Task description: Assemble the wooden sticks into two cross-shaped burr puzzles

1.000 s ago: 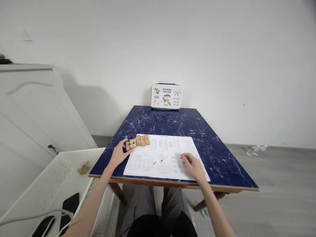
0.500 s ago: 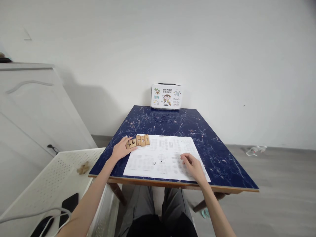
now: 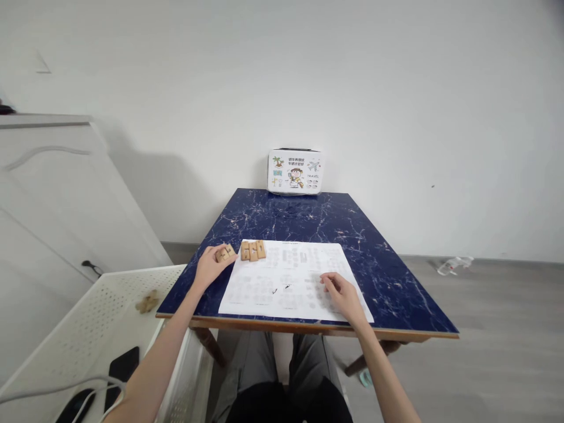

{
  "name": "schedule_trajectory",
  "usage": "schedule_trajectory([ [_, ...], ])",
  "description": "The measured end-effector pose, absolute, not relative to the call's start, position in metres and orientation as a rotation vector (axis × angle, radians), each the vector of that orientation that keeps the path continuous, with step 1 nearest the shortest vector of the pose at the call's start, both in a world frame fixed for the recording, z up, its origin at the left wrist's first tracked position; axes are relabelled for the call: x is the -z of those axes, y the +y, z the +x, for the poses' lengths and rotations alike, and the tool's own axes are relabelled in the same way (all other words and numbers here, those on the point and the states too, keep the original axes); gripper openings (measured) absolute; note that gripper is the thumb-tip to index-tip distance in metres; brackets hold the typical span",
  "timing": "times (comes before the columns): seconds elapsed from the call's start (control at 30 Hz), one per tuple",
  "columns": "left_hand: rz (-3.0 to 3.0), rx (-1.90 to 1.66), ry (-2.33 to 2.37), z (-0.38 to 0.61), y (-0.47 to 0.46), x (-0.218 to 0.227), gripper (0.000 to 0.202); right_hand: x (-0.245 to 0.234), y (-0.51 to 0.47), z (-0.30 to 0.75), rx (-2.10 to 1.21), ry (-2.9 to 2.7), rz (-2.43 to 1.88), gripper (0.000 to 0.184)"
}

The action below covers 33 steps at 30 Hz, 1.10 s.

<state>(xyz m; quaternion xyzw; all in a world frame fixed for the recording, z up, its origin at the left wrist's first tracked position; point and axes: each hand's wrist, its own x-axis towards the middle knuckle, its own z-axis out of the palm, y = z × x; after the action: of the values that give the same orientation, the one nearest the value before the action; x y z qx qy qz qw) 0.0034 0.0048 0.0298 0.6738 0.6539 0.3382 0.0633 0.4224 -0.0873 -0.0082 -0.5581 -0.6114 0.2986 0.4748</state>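
At the table's left side, my left hand [image 3: 210, 265] is closed around a pair of notched wooden blocks [image 3: 225, 253], thumb on the near side and fingers on the far side. Just right of them, several more notched wooden blocks [image 3: 253, 250] stand side by side on the top left corner of a white printed sheet [image 3: 282, 302]. Small dark marks show near the sheet's middle. My right hand [image 3: 343, 295] rests on the right part of the sheet, fingers loosely curled; whether anything is in them is hidden.
The sheet lies on a blue marbled table [image 3: 291, 217]. A white cartoon-printed case [image 3: 294, 172] stands at its back edge against the wall. To the left, a white perforated surface [image 3: 110, 294] carries an interlocked wooden piece [image 3: 147, 302], a black phone-like slab [image 3: 123, 367] and a cable.
My left hand has slid the pair of wooden blocks leftward, off the sheet and apart from the other blocks. My right hand has stayed in place.
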Motion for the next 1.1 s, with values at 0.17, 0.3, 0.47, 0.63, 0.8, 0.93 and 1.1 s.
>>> schedule_trajectory([
  [0.17, 2.107, -1.054, 1.792, 0.055, -0.025, -0.043, 0.063, 0.01, -0.085, 0.424, -0.732, -1.496, -1.359, 0.043],
  [0.3, 2.262, -0.849, 1.474, 0.127, -0.055, -0.036, 0.07, 0.012, -0.084, 0.424, -0.733, -1.493, -1.355, 0.043],
  [0.47, 2.312, -0.703, 1.379, 0.191, -0.069, -0.023, 0.066, 0.012, -0.084, 0.424, -0.725, -1.506, -1.353, 0.048],
  [0.63, 2.29, -0.672, 1.38, 0.199, -0.071, -0.022, 0.078, 0.013, -0.084, 0.426, -0.714, -1.529, -1.354, 0.047],
  [0.8, 2.193, -0.716, 1.313, 0.181, -0.073, -0.018, 0.087, 0.014, -0.085, 0.426, -0.695, -1.575, -1.34, 0.041],
  [0.93, 2.048, -0.82, 1.224, 0.172, -0.071, -0.011, 0.078, 0.011, -0.087, 0.423, -0.676, -1.684, -1.286, 0.037],
  [1.1, 1.743, -1.078, 1.176, 0.163, -0.061, 0.0, 0.068, 0.006, -0.092, 0.418, -0.615, -1.843, -1.232, 0.054],
])
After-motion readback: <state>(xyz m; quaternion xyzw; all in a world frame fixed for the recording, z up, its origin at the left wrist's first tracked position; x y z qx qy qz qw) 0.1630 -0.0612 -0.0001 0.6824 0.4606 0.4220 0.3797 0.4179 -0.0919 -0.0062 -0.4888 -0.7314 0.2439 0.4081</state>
